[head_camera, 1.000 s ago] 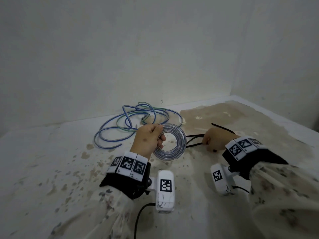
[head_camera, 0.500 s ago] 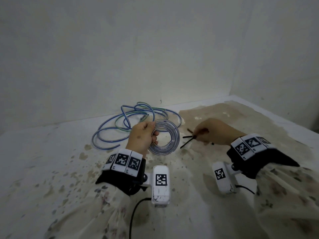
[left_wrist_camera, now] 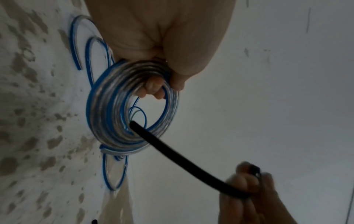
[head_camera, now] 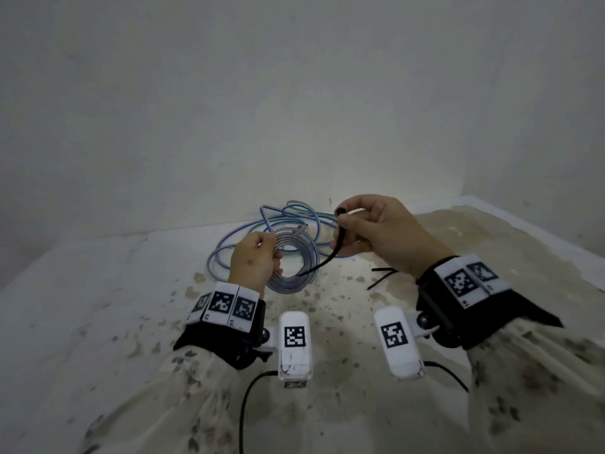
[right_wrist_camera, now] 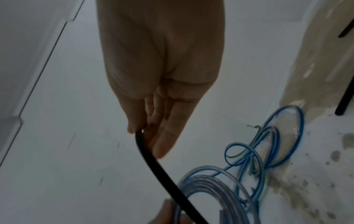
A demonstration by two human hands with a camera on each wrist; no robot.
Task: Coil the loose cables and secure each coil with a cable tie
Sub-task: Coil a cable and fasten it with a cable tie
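Note:
My left hand (head_camera: 258, 257) grips a tight coil of clear, blue-striped cable (head_camera: 288, 285) by its left side, fingers curled through the ring (left_wrist_camera: 107, 109). My right hand (head_camera: 376, 231) is raised to the right of the coil and pinches a black cable tie (head_camera: 327, 262) near its head between thumb and fingers. The tie (left_wrist_camera: 182, 156) curves down and left, and its free tip reaches into the coil's opening. In the right wrist view the tie (right_wrist_camera: 153, 163) runs from my fingers (right_wrist_camera: 164, 136) down to the coil (right_wrist_camera: 206, 191).
A loose blue and green cable (head_camera: 294, 214) lies tangled behind the coil, near the wall (head_camera: 294, 109). Spare black cable ties (head_camera: 381, 279) lie on the stained tabletop (head_camera: 327, 404) under my right wrist. The wall corner is at the far right.
My right hand has risen from the tabletop with one cable tie and moved left to the coil. The left hand keeps hold of the coil, which now stands slightly higher.

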